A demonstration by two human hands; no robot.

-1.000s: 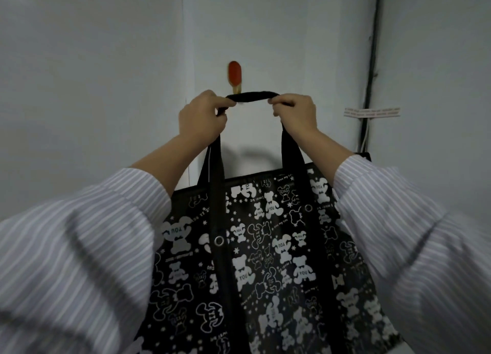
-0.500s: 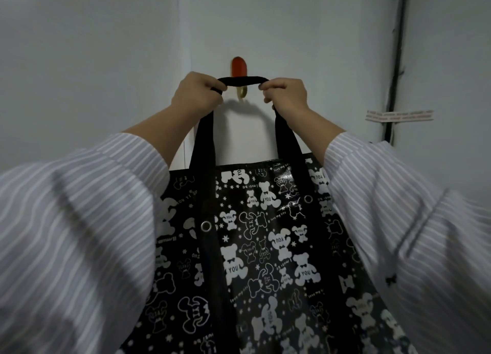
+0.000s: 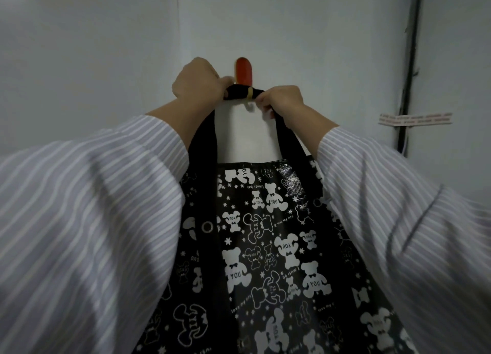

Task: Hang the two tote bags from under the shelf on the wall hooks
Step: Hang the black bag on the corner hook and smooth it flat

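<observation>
- The wall (image 3: 79, 61) is filling the view, pale and bare apart from a dark cable (image 3: 410, 61) running down the right side with a paper label (image 3: 415, 119) taped across it.
- The bag (image 3: 265, 247) is hanging flat against the wall below the hands, between two striped sleeves (image 3: 79, 234). It is a glossy black tote printed with white bears. Its face is catching the light like a coated weave, so I judge it light, floppy and somewhat slick. It is lying flat, so it is probably empty.
- The straps (image 3: 203, 141) are rising from the bag mouth as broad, soft webbing, the best place to take hold. The body would likely crumple and slide.
- The left hand (image 3: 198, 83) is clenching the strap top just left of the hook, its grip fully closed on the webbing.
- The right hand (image 3: 283, 99) is pinching the same strap top just right of the hook, fingers curled round it.
- The hook (image 3: 243, 70) is showing an orange plate above, with a brass prong (image 3: 249, 93) crossing the front of the bunched strap, so the loop appears to be sitting on it.
- A second tote is not in view.
</observation>
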